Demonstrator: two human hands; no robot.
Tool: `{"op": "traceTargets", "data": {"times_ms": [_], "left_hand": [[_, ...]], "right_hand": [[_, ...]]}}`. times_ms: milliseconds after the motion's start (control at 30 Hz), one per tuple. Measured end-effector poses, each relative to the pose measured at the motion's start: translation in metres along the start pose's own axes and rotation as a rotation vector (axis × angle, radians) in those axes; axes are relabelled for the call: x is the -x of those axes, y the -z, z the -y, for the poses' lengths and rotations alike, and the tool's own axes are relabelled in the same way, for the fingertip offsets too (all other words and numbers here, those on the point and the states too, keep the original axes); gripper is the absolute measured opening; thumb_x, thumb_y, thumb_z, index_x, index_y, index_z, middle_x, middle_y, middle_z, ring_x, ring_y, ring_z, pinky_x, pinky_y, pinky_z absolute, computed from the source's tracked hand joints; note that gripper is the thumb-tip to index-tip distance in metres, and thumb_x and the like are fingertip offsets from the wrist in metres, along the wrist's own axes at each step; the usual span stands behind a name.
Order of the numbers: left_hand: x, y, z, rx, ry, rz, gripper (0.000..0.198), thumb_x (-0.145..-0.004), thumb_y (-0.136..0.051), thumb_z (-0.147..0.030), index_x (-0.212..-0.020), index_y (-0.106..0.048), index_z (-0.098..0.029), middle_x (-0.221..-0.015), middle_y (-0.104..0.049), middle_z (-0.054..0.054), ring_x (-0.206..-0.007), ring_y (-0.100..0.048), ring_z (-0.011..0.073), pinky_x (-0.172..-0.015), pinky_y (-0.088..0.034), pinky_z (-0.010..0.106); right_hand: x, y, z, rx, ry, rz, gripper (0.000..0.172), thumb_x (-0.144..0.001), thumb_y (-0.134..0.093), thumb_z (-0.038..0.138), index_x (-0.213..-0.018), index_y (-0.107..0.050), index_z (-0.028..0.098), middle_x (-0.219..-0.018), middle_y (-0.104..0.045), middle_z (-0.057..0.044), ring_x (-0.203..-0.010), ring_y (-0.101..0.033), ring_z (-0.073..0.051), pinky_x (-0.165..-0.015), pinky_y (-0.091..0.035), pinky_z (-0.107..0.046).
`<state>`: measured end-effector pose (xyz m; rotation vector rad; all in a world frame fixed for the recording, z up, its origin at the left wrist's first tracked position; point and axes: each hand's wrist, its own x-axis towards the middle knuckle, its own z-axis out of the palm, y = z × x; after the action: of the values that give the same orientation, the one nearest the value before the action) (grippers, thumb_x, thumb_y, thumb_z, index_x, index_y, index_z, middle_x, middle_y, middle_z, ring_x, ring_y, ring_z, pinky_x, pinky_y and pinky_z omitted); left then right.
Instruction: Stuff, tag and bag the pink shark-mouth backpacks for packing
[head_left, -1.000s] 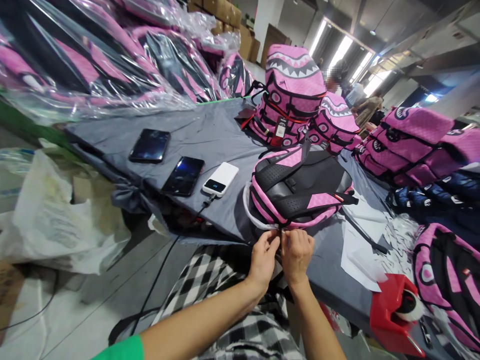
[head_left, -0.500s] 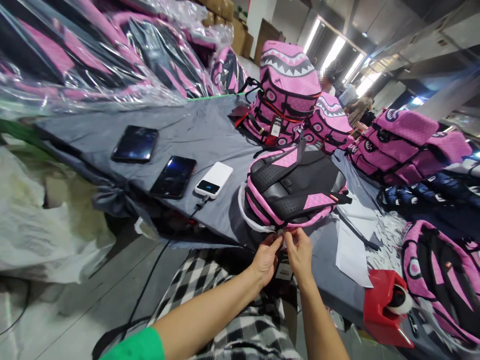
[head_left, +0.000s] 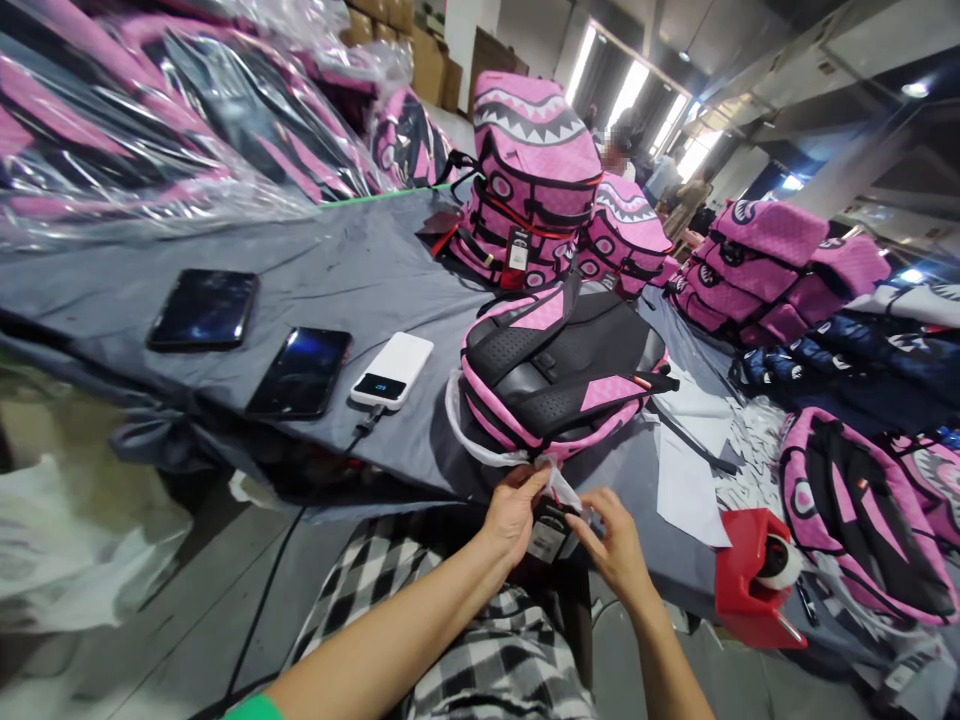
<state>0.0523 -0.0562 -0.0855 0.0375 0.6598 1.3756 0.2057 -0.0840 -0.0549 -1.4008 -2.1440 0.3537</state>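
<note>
A pink and black backpack (head_left: 562, 370) lies on the grey cloth-covered table with its straps facing up. A white plastic strip (head_left: 487, 455) runs round its near side and ends in a loose white end at the table edge. My left hand (head_left: 514, 515) pinches this strip between thumb and fingers. Just below hangs a black hang tag (head_left: 551, 530) with a white label and a bit of red cord. Beside the tag is my right hand (head_left: 615, 545), thumb and fingers apart, the thumb tip at the tag's edge; whether it touches is unclear.
Two black tablets (head_left: 202, 308) (head_left: 300, 372) and a white power bank (head_left: 391, 370) with a cable lie left. Pink backpacks (head_left: 532, 170) stand behind. Right are white papers (head_left: 690, 480), a red tape dispenser (head_left: 750, 575) and another backpack (head_left: 862, 510). Plastic-wrapped bags (head_left: 225, 110) fill the back left.
My right hand has moved off the strip to the right, its fingers parting. The hang tag shows more fully now. My left hand stays at the strip; the view has shifted right.
</note>
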Motion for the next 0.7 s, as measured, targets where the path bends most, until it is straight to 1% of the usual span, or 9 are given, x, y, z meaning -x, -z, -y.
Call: {"op": "traceTargets", "data": {"times_ms": [100, 200, 267, 367, 433, 500, 533, 600, 700], "left_hand": [[0.001, -0.001, -0.003, -0.034, 0.011, 0.006, 0.048, -0.040, -0.096, -0.037, -0.072, -0.070, -0.014, -0.074, -0.076, 0.006, -0.069, -0.070, 0.0184, -0.068, -0.053, 0.029], [0.003, -0.002, -0.006, -0.078, 0.031, 0.015, 0.052, -0.040, -0.096, -0.040, -0.075, -0.069, -0.014, -0.070, -0.074, 0.004, -0.066, -0.071, 0.0185, -0.066, -0.054, 0.029], [0.005, -0.002, -0.007, -0.120, 0.038, 0.005, 0.055, -0.039, -0.096, -0.043, -0.075, -0.067, -0.014, -0.069, -0.073, 0.002, -0.068, -0.072, 0.0204, -0.068, -0.056, 0.032], [0.008, 0.002, -0.006, -0.212, 0.001, -0.053, 0.057, -0.039, -0.096, -0.045, -0.076, -0.065, -0.014, -0.068, -0.072, 0.000, -0.067, -0.073, 0.0232, -0.071, -0.060, 0.038], [0.004, 0.007, -0.005, -0.277, -0.024, -0.086, 0.057, -0.040, -0.095, -0.046, -0.076, -0.065, -0.014, -0.069, -0.072, 0.000, -0.066, -0.073, 0.0235, -0.073, -0.062, 0.042], [-0.002, 0.013, -0.003, -0.343, -0.036, -0.088, 0.055, -0.042, -0.094, -0.047, -0.076, -0.065, -0.015, -0.069, -0.073, 0.000, -0.066, -0.072, 0.0232, -0.076, -0.063, 0.044], [-0.005, 0.015, -0.002, -0.373, -0.038, -0.080, 0.054, -0.044, -0.093, -0.048, -0.076, -0.065, -0.015, -0.069, -0.073, 0.000, -0.067, -0.072, 0.0228, -0.078, -0.063, 0.044], [-0.008, 0.016, -0.001, -0.415, -0.041, -0.068, 0.050, -0.047, -0.092, -0.048, -0.074, -0.066, -0.015, -0.069, -0.073, 0.000, -0.067, -0.071, 0.0218, -0.080, -0.063, 0.043], [-0.004, 0.011, -0.003, -0.454, -0.065, -0.116, 0.045, -0.048, -0.091, -0.046, -0.069, -0.065, -0.016, -0.066, -0.071, -0.001, -0.062, -0.068, 0.0199, -0.080, -0.064, 0.042]], "right_hand": [[0.020, -0.002, 0.007, 0.059, -0.030, -0.050, 0.020, -0.096, -0.057, 0.037, -0.099, -0.068, 0.021, -0.090, -0.071, -0.006, -0.084, -0.065, -0.020, -0.077, -0.052, -0.032], [0.047, 0.012, 0.006, 0.068, -0.118, -0.117, 0.022, -0.092, -0.061, 0.041, -0.102, -0.070, 0.023, -0.102, -0.073, -0.009, -0.095, -0.067, -0.024, -0.083, -0.053, -0.037], [0.069, 0.036, -0.004, 0.049, -0.280, -0.236, 0.027, -0.089, -0.065, 0.046, -0.101, -0.071, 0.022, -0.101, -0.073, -0.010, -0.091, -0.068, -0.024, -0.079, -0.054, -0.035], [0.112, 0.088, -0.028, 0.037, -0.629, -0.568, 0.041, -0.084, -0.064, 0.057, -0.091, -0.071, 0.018, -0.077, -0.072, -0.007, -0.065, -0.065, -0.020, -0.062, -0.050, -0.030], [0.140, 0.124, -0.044, 0.100, -0.810, -0.815, 0.052, -0.078, -0.061, 0.067, -0.084, -0.070, 0.016, -0.071, -0.070, -0.007, -0.062, -0.061, -0.019, -0.061, -0.048, -0.030], [0.162, 0.151, -0.058, 0.177, -0.932, -0.961, 0.062, -0.069, -0.060, 0.075, -0.081, -0.070, 0.015, -0.074, -0.071, -0.009, -0.066, -0.060, -0.020, -0.065, -0.046, -0.031], [0.170, 0.160, -0.064, 0.195, -0.977, -0.987, 0.066, -0.064, -0.061, 0.077, -0.080, -0.070, 0.014, -0.076, -0.072, -0.010, -0.069, -0.060, -0.021, -0.067, -0.046, -0.031], [0.177, 0.167, -0.077, 0.171, -1.037, -0.977, 0.068, -0.058, -0.062, 0.078, -0.076, -0.072, 0.013, -0.075, -0.072, -0.010, -0.069, -0.060, -0.021, -0.067, -0.045, -0.031], [0.171, 0.160, -0.094, 0.076, -1.084, -0.927, 0.063, -0.059, -0.062, 0.074, -0.068, -0.073, 0.013, -0.062, -0.067, -0.007, -0.062, -0.057, -0.020, -0.060, -0.041, -0.029]]}}
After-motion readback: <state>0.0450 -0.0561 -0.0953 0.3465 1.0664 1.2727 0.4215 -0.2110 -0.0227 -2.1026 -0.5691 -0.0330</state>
